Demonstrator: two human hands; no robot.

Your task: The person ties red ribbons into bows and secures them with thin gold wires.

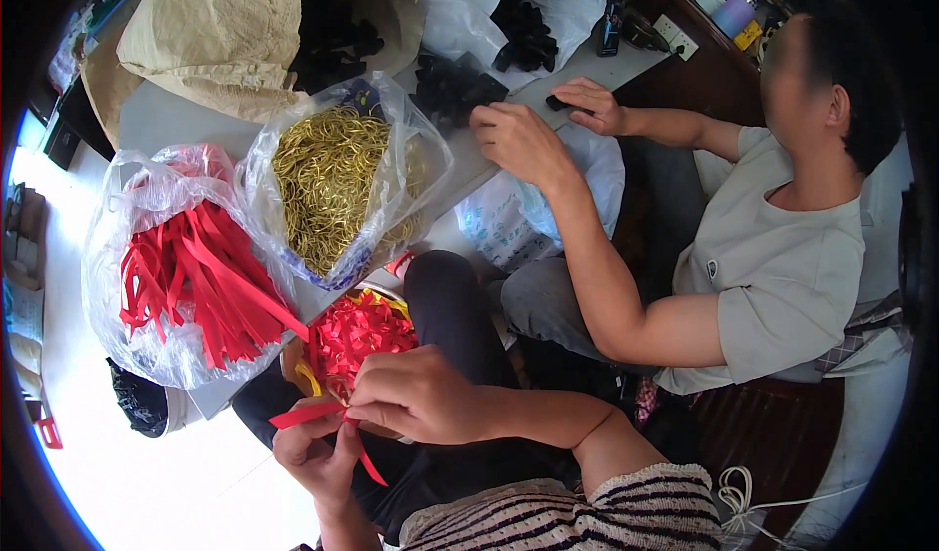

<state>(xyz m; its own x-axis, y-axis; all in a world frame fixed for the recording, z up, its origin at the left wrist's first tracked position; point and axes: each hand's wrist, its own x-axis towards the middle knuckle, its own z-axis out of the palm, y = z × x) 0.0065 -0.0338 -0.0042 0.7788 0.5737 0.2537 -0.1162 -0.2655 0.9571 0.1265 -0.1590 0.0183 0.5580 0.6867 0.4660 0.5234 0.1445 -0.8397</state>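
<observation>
Close to my body, a strip of red ribbon (310, 413) is pinched between the fingers of my left hand (318, 456). My right hand (416, 395) meets it there, thumb and forefinger closed on the same ribbon, whose other end hangs below. A small gold-coloured bit seems to sit at the pinch, too small to make out. Just beyond my hands is a heap of red ribbon pieces (364, 341) in a yellow-edged container. Long red ribbon strips (201, 282) spill from a clear plastic bag at the left. Beside it, an open plastic bag holds many gold-coloured metal loops (331, 184).
At the right sits a co-worker (773, 248), both hands over the grey table (156, 121) near black pieces (455, 89). A tan sack (215, 33) and a white bag (562, 8) stand at the back. White cable (740, 497) lies lower right.
</observation>
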